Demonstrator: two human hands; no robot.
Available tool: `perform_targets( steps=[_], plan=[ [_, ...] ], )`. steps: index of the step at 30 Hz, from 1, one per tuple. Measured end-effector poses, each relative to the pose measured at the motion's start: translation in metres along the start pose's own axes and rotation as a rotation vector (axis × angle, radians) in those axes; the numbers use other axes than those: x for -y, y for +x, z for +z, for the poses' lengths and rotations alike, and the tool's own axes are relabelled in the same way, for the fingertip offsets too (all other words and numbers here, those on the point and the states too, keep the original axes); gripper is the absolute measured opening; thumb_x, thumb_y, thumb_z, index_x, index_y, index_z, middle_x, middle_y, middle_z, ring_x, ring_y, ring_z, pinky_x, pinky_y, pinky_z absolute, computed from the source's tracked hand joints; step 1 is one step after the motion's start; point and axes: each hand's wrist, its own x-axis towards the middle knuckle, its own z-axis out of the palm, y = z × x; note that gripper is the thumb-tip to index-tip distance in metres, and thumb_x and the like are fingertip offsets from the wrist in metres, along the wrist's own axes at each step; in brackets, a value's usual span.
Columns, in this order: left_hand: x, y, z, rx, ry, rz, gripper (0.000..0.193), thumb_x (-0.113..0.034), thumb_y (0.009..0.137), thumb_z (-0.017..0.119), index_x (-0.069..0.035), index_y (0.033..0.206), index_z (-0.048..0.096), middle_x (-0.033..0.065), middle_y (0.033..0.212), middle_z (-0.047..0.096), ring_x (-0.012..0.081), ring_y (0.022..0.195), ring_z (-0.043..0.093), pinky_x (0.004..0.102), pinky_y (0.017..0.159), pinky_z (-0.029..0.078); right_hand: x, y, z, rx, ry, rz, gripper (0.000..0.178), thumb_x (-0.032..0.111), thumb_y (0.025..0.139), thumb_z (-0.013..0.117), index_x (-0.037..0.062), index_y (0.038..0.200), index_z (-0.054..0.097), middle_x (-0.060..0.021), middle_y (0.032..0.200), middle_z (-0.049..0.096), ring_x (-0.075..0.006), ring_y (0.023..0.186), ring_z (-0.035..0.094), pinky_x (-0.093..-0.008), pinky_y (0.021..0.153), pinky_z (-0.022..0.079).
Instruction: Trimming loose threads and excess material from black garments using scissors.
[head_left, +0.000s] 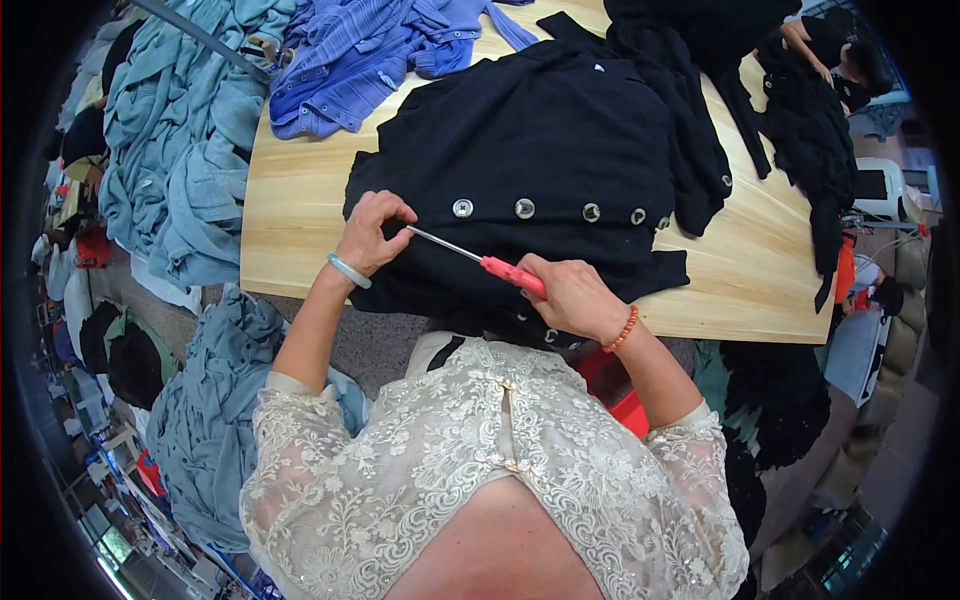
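A black knitted cardigan (530,130) lies spread on the table before me, with a row of large round buttons (524,208) running across it. My left hand (375,232) is at the cardigan's left side, thumb and forefinger pinching a bit of the black cloth. In my right hand (575,295) is a tool with a red handle and a long thin metal shaft (505,272); its exact kind does not show. The shaft points left, and its tip reaches the pinched fingers of my left hand. The cardigan's near edge hangs over the table's front.
The wooden table (290,220) holds blue-purple knits (350,60) at the back and more black garments (800,130) to the right. Teal garments (180,170) are heaped on the left, with another pile (220,400) below. Someone (830,60) works at the far right.
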Motion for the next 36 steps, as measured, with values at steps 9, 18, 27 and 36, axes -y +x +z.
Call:
perform_targets(
  steps=[9,18,27,36],
  plan=[
    [-0.043,0.043,0.036,0.077,-0.037,0.032,0.032,-0.010,0.074,0.078,-0.003,0.100,0.062,0.0118,0.100,0.059,0.0285,0.086,0.061,0.0363,0.074,0.051,-0.015,-0.062,-0.027,-0.136,0.080,0.228,0.022,0.010,0.086,0.062,0.0095,0.107,0.058,-0.0170,0.084,0.066,-0.0375,0.086,0.064,-0.0466,0.077,0.048],
    [-0.050,0.048,0.049,0.134,-0.001,0.009,0.030,0.000,0.074,0.073,-0.006,0.100,0.060,0.0121,0.095,0.055,0.0311,0.080,0.061,0.0384,0.072,0.051,-0.009,-0.061,-0.005,-0.118,0.123,0.274,0.020,0.022,0.089,0.063,0.0081,0.102,0.062,-0.0176,0.088,0.068,-0.0362,0.088,0.066,-0.0465,0.077,0.050],
    [-0.052,0.055,0.048,0.270,0.112,-0.007,0.032,0.001,0.069,0.079,-0.004,0.095,0.061,0.0076,0.082,0.055,0.0205,0.070,0.057,0.0319,0.065,0.048,-0.015,-0.074,0.002,-0.129,0.034,0.325,0.021,0.026,0.090,0.063,0.0089,0.102,0.061,-0.0159,0.081,0.067,-0.0378,0.080,0.065,-0.0470,0.071,0.049],
    [-0.075,0.063,0.052,0.102,0.139,0.358,0.026,-0.011,0.076,0.076,-0.005,0.099,0.067,0.0097,0.094,0.062,0.0281,0.087,0.058,0.0369,0.077,0.048,-0.022,-0.082,-0.005,-0.257,0.128,0.327,0.018,0.019,0.091,0.061,0.0072,0.104,0.060,-0.0166,0.097,0.065,-0.0370,0.093,0.062,-0.0440,0.079,0.050]
  ],
)
